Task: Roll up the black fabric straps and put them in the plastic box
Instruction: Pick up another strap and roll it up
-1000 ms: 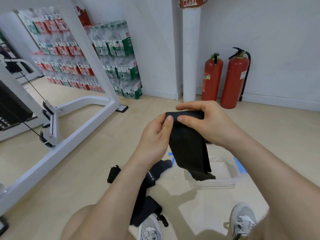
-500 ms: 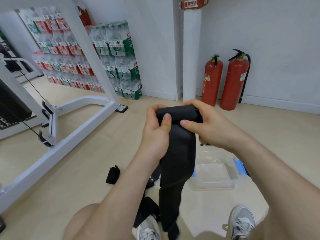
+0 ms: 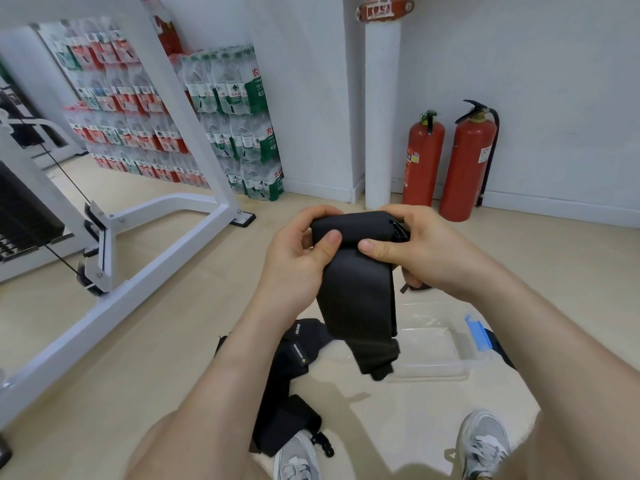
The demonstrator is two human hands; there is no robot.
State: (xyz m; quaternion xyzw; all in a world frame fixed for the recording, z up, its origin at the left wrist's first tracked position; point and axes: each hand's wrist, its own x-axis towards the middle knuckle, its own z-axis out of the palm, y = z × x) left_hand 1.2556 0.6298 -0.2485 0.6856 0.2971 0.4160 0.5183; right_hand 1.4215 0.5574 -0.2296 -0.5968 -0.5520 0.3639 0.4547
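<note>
Left hand (image 3: 294, 258): holds the left end of the roll. The thumb presses on the front and the fingers (image 3: 320, 213) curl over the top.
Right hand (image 3: 426, 251): holds the right end of the same roll. The thumb lies across the front and the other fingers (image 3: 398, 211) wrap over the top and back.
Black strap (image 3: 356, 292): its upper part is wound into a roll held between the 2 hands. A wide, loose tail hangs straight down from below both thumbs.
Tail end: it dangles well below the fingers, in front of the left part of the box as seen from the head camera.
Plastic box (image 3: 433, 370): a clear box on the floor, below the right-hand fingers and under the right forearm. It has a blue latch (image 3: 478, 332) on its right side.
Other black straps (image 3: 287, 386): a heap on the floor below the left-hand fingers, with small white lettering on it. It reaches to the left shoe (image 3: 298, 459).
Right shoe (image 3: 483, 441): grey, on the floor below the box.
Beyond the right-hand fingers: 2 red fire extinguishers (image 3: 423, 157) stand against the wall.
Beyond the left-hand fingers: stacked packs of bottled water (image 3: 235, 126).
Far left of the fingers: a white machine frame (image 3: 114, 282).
</note>
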